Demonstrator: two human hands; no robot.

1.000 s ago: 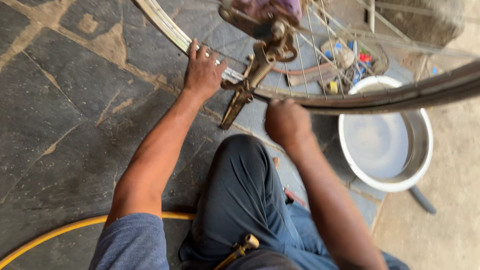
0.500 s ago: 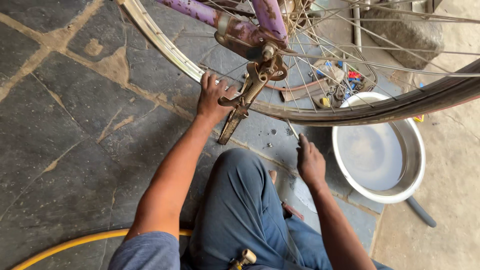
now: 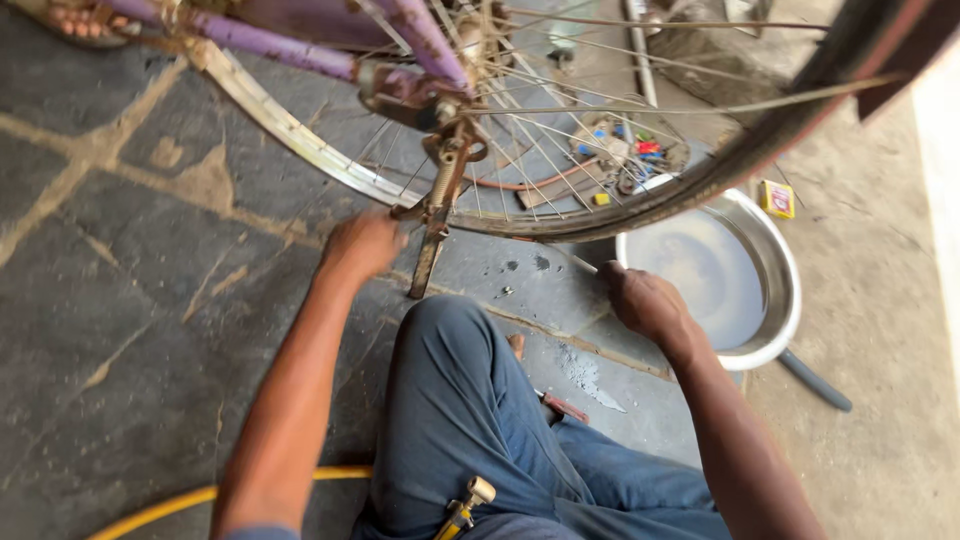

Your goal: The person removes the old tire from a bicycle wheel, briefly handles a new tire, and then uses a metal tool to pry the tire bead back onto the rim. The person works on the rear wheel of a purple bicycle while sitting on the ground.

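Steel, dull and rust-flecked, makes up the rim of the bicycle wheel (image 3: 300, 135) hanging over the stone floor (image 3: 120, 260); thin spokes fan from the hub under a purple frame (image 3: 290, 45), with a worn tyre (image 3: 760, 140) on its right arc. Your left hand (image 3: 362, 243) rests at the rim's lower edge beside the kickstand (image 3: 432, 235), fingers curled, though you cannot tell what they grip. Your right hand (image 3: 645, 300) pinches a thin rod (image 3: 582, 263) below the tyre, near the metal basin (image 3: 790, 290).
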